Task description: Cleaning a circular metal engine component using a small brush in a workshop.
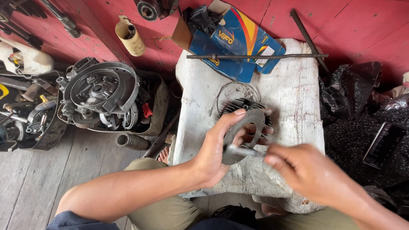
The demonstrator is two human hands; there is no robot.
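While both hands are working over it, the big whitish, worn block (294, 93) is serving as the bench, sitting on grey wooden floorboards (30, 179) against a red painted wall (362, 21). To its left, a dark tray (158, 100) is holding a grey metal engine casing (100, 91) with round housings. At the block's far edge, a blue cardboard box (232, 42) is lying open, with a long thin steel rod (255, 56) resting across it. On the right, a black phone (382, 145) is lying on dark plastic sheeting (353, 136).

On the middle of the block, a finned grey metal cylinder part (245, 105) is sitting just behind the hands, a thin wire ring (232, 87) lying beside it. The left hand (215, 147) is gripping a flat, round grey metal plate with a large central hole (245, 136), thumb along its upper rim, fingers (251, 138) showing through the opening. The right hand (304, 170) (blurred) is closing around a slim grey metal tool (240, 150), whose tip is touching the plate's lower face.
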